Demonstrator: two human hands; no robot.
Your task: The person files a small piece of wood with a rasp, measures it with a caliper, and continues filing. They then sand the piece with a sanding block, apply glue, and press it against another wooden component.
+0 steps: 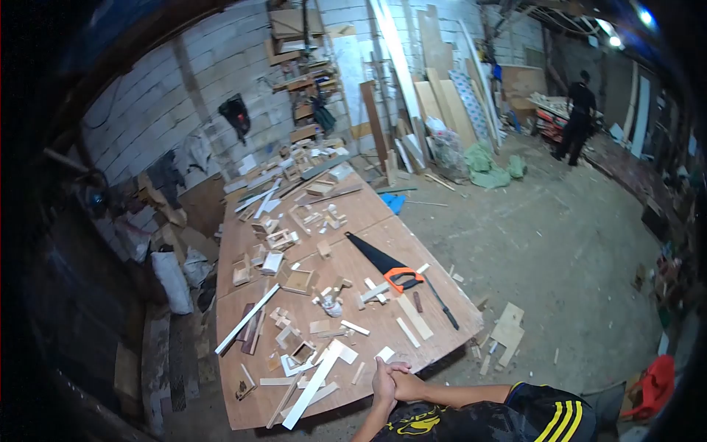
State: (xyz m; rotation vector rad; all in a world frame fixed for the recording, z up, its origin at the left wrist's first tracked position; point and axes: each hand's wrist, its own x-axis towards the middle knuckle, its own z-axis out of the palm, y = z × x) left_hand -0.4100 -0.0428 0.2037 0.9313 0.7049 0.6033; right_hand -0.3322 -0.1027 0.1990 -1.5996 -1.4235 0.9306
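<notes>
Left hand (382,384), right hand (404,385) — clasped in each other, holding nothing, at bench (243,412) edge. Nearest: white offcut (384,354), white strip (313,387) — handsaw (383,264) well apart.

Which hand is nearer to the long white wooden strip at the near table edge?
Left. The left hand lies just right of the long white wooden strip; the right hand, clasped with it, sits farther right.
</notes>
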